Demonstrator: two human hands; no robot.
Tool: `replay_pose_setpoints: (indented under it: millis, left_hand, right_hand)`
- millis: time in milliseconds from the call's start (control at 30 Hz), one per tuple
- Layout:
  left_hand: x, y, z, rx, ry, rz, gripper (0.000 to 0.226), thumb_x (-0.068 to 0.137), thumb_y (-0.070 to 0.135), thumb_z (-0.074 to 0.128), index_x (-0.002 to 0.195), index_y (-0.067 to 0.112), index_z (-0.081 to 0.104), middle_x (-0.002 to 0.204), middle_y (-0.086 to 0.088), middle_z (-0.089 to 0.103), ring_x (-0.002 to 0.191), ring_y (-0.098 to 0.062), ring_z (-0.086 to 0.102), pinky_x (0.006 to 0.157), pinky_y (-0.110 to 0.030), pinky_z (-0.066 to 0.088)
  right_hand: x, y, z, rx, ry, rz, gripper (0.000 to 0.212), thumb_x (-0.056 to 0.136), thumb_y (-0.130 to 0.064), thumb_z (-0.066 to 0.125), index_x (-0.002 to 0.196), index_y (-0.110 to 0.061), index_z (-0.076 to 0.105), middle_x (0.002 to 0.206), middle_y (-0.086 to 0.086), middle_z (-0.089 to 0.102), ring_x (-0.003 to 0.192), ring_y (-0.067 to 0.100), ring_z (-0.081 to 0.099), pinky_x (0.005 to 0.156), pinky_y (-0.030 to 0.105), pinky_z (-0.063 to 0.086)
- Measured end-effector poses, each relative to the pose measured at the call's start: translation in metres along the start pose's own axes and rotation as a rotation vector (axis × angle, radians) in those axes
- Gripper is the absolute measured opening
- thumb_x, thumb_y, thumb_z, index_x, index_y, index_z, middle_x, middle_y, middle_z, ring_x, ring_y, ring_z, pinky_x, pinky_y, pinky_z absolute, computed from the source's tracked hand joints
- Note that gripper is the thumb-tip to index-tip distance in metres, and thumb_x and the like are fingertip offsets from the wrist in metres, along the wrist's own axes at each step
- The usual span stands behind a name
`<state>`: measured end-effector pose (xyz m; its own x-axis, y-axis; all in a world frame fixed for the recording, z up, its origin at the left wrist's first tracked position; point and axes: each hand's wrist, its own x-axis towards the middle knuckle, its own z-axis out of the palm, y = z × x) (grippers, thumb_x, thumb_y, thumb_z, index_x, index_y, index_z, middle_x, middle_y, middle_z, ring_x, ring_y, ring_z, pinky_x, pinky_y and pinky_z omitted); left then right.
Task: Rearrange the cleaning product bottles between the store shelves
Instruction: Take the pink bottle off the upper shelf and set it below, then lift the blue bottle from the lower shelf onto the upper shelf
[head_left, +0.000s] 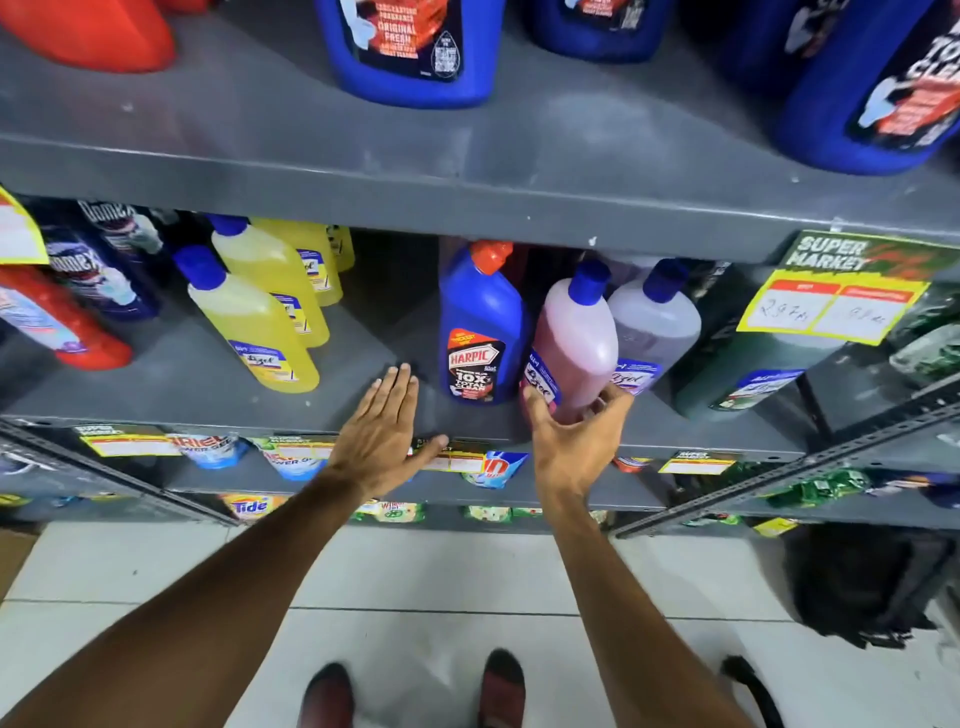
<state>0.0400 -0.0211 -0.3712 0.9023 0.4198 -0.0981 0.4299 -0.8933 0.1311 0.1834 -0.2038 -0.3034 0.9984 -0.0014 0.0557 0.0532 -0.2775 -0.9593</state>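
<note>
At front edge of middle shelf (208, 384): pink bottle (574, 343) stood upright, neck tilted back. Right hand (571, 434) nearer, fingers spread around its base, apparently not clamped. Left hand (384, 434) lay flat, open, empty, beside blue bottle (480, 327).

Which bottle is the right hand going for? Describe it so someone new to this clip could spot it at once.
Look at the middle shelf, below the big blue jugs. Right of the empty gap stands a blue Harpic bottle, and the pink bottle is next to it, with the open right hand at its base. It is the only pink one; the next bottle is greyish-lilac.
</note>
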Motion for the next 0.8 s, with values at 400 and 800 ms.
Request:
replay_pose_setpoints:
  millis: [400,800]
  left_hand:
    - [-0.002,0.004,-0.005,-0.14,0.049,-0.009,0.1,0.1,0.066,0.049,0.163,-0.004,0.014,0.175,-0.022,0.009,0.163,-0.034,0.008,0.133,-0.043,0.007]
    - [-0.001,0.001,0.003,-0.122,0.134,-0.008,0.098,0.096,0.066,0.058,0.159,-0.005,0.031,0.169,-0.025,0.029,0.158,-0.039,0.028,0.129,-0.045,0.018]
  right_hand:
    - [-0.041,-0.107,0.002,-0.374,-0.402,-0.53,0.085,0.09,-0.015,0.079,0.16,-0.005,0.032,0.162,0.014,0.039,0.154,0.021,0.031,0.122,0.01,0.013]
    - [0.015,-0.149,0.042,-0.692,-0.634,-0.516,0.06,0.079,-0.014,0.084,0.13,-0.005,0.053,0.128,0.018,0.068,0.116,0.043,0.065,0.094,0.046,0.054]
